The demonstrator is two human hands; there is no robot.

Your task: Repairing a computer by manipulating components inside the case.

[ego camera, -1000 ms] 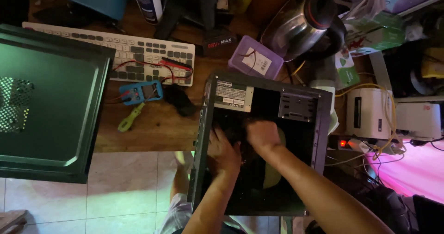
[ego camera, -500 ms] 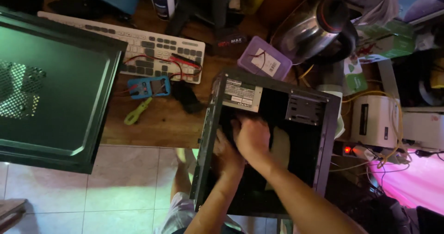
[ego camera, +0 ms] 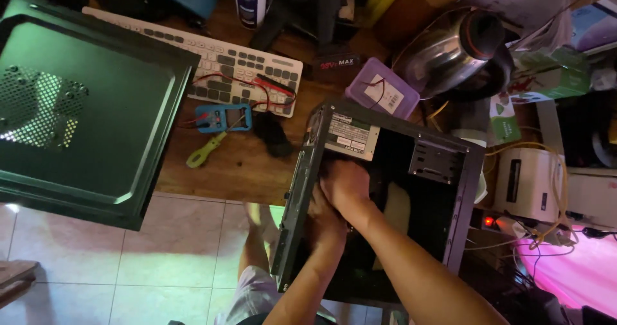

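Note:
An open black computer case (ego camera: 464, 190) stands at the desk's edge, with a power supply (ego camera: 350, 135) in its upper left corner. Both my hands are inside it, just below the power supply. My right hand (ego camera: 347, 184) lies over my left hand (ego camera: 324, 221), pressed together near the case's left wall. What the fingers grip is hidden in the dark interior. My knee and foot show below, over the tiled floor.
The removed black side panel (ego camera: 90, 106) lies at left, overhanging the wooden desk. Behind the case are a keyboard (ego camera: 218, 61), blue multimeter (ego camera: 222, 116), yellow-green screwdriver (ego camera: 204, 150), purple box (ego camera: 382, 87) and steel kettle (ego camera: 450, 49). At right are a white device (ego camera: 527, 184) and cables.
My right hand has moved left onto my left hand, so the two now overlap near the power supply. The view has drifted slightly.

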